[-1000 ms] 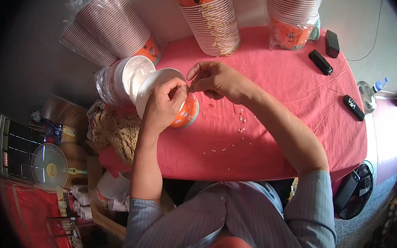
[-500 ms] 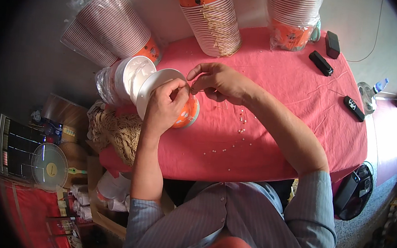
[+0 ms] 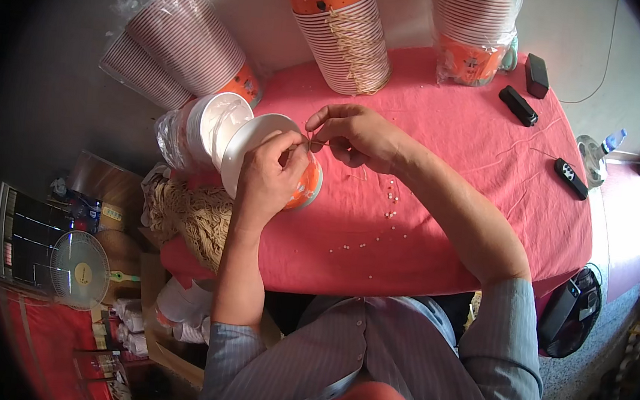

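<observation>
Left hand (image 3: 270, 170) is pinching the round paper bucket (image 3: 309, 186) at its rim (smooth white inside, btw), near the table (image 3: 465, 129)'s left edge; right hand (image 3: 359, 137) is pinching a thin cord (image 3: 318, 142).

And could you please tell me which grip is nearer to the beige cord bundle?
Left. The left grip is at the rim of the orange paper bucket, beyond and right of the beige cord bundle; the right grip is farther right, past that rim.

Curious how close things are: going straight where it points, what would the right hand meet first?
The right hand would probably meet the left hand first, by the orange paper tub; depth is unclear.
</observation>
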Motion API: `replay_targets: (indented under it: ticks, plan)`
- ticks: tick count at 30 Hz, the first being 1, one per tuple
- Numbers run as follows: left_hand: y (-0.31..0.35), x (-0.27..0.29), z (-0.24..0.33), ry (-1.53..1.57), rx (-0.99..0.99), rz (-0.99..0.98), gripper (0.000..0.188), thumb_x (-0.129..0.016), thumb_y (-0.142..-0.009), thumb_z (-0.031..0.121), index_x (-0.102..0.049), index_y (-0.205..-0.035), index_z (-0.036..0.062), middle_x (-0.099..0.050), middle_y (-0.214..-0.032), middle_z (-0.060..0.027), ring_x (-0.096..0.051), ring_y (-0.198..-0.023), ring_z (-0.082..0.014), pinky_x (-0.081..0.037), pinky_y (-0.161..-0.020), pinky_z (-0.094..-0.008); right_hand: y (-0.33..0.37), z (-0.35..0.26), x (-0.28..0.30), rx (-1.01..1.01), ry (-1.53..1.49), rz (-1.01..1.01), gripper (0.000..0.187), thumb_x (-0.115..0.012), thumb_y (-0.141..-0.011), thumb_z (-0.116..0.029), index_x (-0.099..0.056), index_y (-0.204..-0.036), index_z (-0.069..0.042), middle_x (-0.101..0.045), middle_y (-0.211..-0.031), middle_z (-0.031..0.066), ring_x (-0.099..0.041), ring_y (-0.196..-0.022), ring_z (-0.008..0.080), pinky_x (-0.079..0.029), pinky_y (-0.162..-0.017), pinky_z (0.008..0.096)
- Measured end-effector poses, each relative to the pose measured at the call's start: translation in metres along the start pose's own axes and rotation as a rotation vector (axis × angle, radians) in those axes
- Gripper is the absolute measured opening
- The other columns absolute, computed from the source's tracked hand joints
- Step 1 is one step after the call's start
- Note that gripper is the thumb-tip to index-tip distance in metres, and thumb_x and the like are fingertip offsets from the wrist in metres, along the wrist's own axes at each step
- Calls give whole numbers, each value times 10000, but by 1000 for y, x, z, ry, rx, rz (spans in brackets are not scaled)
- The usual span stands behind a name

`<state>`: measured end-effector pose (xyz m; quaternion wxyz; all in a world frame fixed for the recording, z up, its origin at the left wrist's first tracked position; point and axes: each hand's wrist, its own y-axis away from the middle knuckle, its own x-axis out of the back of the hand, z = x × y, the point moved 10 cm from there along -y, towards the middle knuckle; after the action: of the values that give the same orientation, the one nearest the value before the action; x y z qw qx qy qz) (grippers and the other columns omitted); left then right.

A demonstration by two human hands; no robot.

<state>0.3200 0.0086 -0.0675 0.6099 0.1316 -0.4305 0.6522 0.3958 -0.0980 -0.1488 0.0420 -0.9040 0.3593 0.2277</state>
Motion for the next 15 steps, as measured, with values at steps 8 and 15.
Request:
replay_targets:
  ticks: [8, 15]
  plan:
    - [5, 4, 16, -253, -111, 123, 86, -712, -983, 89, -724, -1017, 11, -685, -903, -152, -698, -774, -346, -543, -696, -443, 1, 0, 2, -10, -35, 33, 184, -668, -977, -72, -664, -1161, -71, -726, -894, 70, -486, -514, 73, -260, -433, 245]
    - [4, 4, 14, -148, -119, 119, 101, -703, -994, 86, -730, -1063, 18, -689, -911, -151, -698, -787, -345, -548, -708, -438, -3, 1, 4, 26, -1, 25, 179, -667, -972, -66, -672, -1152, -66, -733, -886, 73, -484, -513, 68, -260, -430, 246]
